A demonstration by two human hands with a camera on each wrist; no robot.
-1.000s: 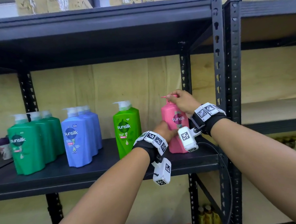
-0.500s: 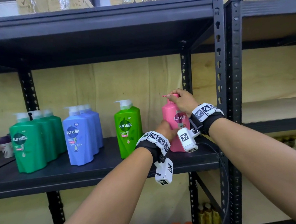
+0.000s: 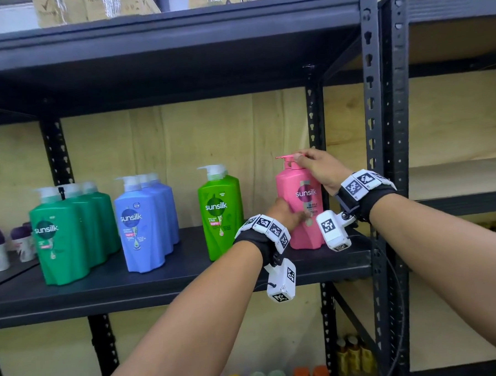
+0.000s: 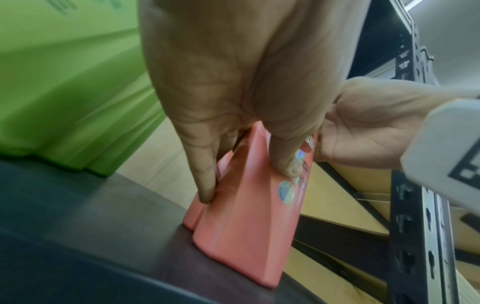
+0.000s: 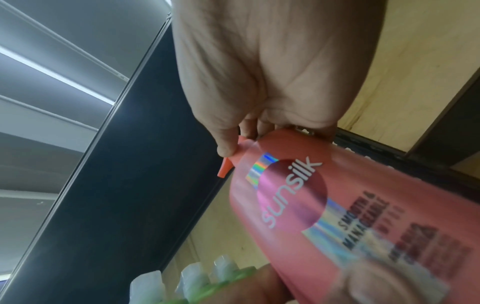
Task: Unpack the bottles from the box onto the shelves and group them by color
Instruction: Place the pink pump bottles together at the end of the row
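I have both hands curled on the pink bottle (image 3: 302,211) at the shelf (image 3: 171,281) right end: left hand (image 3: 285,213) gripping its body, right hand (image 3: 319,167) pinching the pump. Twisting the top could tip it off the edge.

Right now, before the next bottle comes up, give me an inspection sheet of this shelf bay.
Surface: dark shelf, bottles upright on it.
Job's things: pink bottle at the right end, base on the shelf; lime green bottle beside it; blue bottles and dark green bottles in rows further left.
Clutter: small purple-capped containers at far left.
Grippers: left hand grips the pink bottle's lower body; right hand pinches its pump.
Cables: thin black cable under the right wrist.
Surroundings: cardboard boxes on top; more bottles on the lower shelf.
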